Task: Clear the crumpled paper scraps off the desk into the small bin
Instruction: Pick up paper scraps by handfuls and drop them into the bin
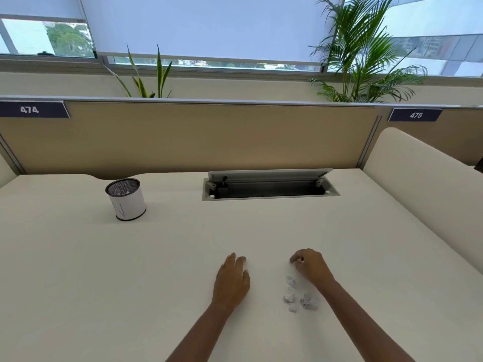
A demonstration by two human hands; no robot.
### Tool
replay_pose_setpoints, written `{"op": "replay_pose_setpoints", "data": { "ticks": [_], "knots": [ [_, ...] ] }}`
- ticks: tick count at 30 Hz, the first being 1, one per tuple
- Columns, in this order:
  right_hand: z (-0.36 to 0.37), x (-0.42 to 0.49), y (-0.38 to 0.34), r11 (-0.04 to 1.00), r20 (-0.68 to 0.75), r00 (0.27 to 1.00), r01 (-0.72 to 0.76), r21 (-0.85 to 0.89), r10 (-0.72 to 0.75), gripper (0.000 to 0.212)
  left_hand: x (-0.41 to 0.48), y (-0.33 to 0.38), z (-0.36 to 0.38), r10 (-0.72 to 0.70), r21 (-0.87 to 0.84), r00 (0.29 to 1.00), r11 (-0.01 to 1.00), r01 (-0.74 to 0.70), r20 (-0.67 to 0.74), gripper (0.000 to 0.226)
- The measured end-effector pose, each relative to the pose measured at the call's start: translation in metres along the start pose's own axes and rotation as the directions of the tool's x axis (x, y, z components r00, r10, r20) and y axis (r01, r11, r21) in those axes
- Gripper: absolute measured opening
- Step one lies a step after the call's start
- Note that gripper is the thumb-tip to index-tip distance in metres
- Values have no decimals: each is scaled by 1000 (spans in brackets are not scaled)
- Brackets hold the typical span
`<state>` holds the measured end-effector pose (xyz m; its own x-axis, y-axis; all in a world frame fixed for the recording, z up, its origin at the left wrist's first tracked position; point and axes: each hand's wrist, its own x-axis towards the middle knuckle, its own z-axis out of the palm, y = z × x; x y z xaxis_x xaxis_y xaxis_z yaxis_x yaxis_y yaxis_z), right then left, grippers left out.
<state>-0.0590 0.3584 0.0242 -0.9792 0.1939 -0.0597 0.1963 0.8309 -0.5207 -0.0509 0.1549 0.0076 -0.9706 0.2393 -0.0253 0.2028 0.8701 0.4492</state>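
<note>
Evidently mid-task: the right hand [309, 265], well apart from the small bin [126, 199], pinches one white scrap, the left hand [231, 279] rests flat and empty, and loose paper scraps [299, 295] remain beside the right wrist, uncollected.

A single wide-angle camera on the person's head looks forward and down over the worktop [183, 257] toward the partition [209, 137] and windows [209, 24] at twelve o'clock, both forearms close below.
</note>
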Motion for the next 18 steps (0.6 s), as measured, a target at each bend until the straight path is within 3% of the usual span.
{"op": "replay_pose_setpoints", "data": {
  "ticks": [6, 12, 16, 18],
  "knots": [
    [4, -19, -8, 999, 143, 989, -38, 16, 35, 18, -3, 11, 1, -6, -125, 999, 992, 0, -43, 39],
    [12, -25, -23, 999, 97, 995, 19, -45, -14, 24, -8, 19, 1, -36, -295, 997, 955, 16, -62, 31],
    [10, -25, -38, 995, 9, 999, 52, 84, -53, 22, -9, 24, -4, -112, -487, 994, 868, 94, -8, 28],
    [9, -27, -46, 983, 8, 996, 81, 167, -83, 19, -10, 28, -10, -169, -633, 983, 754, 175, 71, 27]
  ]
}}
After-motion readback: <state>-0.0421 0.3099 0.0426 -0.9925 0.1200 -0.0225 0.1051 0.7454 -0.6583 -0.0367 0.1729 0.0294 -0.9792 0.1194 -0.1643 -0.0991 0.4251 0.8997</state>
